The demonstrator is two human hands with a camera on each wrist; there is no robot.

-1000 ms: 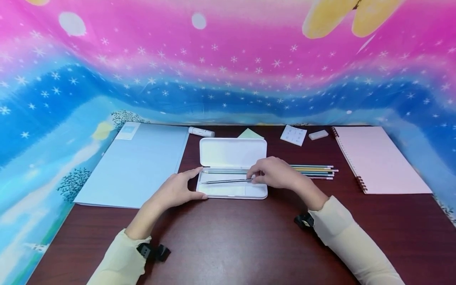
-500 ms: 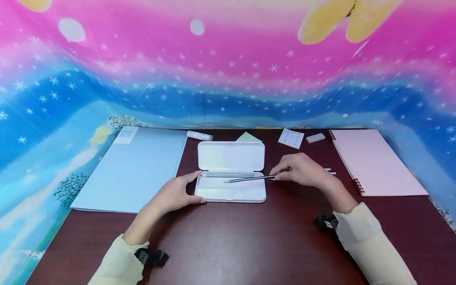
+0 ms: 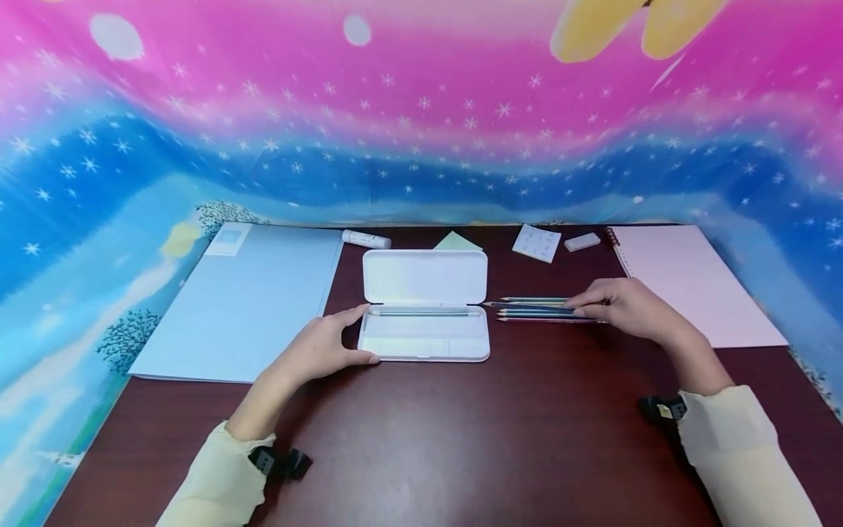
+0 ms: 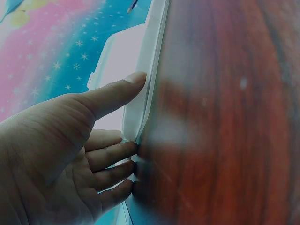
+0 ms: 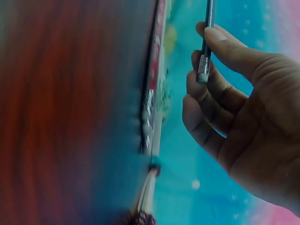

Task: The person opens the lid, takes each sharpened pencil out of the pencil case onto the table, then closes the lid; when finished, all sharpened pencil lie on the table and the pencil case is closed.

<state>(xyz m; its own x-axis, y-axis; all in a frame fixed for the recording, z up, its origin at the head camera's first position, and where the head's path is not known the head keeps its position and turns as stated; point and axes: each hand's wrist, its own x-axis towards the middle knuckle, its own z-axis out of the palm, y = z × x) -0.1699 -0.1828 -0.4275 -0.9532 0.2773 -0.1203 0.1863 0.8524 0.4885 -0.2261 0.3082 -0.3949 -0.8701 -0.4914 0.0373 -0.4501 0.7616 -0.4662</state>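
Note:
The left hand [image 3: 323, 344] holds the left end of an open white pencil case [image 3: 421, 351], its thumb [image 4: 117, 96] on the front edge and index finger at the back corner. One pencil [image 3: 424, 313] lies along the back of the case's tray. To the right of the case, the right hand [image 3: 622, 307] pinches a dark pencil [image 5: 205, 63] near its eraser end between thumb and fingers. That pencil is just above several pencils [image 3: 527, 320] lying side by side on the table, whose eraser ends are hidden by the hand.
A light blue folder [image 3: 244, 307] lies at left, a pink spiral notebook [image 3: 705, 285] at right. Along the back are a white glue stick [image 3: 366, 239], a green paper [image 3: 457, 242], a small printed white sheet [image 3: 536, 243] and a white eraser [image 3: 582, 242].
The right hand has carried the dark pencil from over the case's tray rightward to the bunch of pencils. The left hand has stayed at the case's left end.

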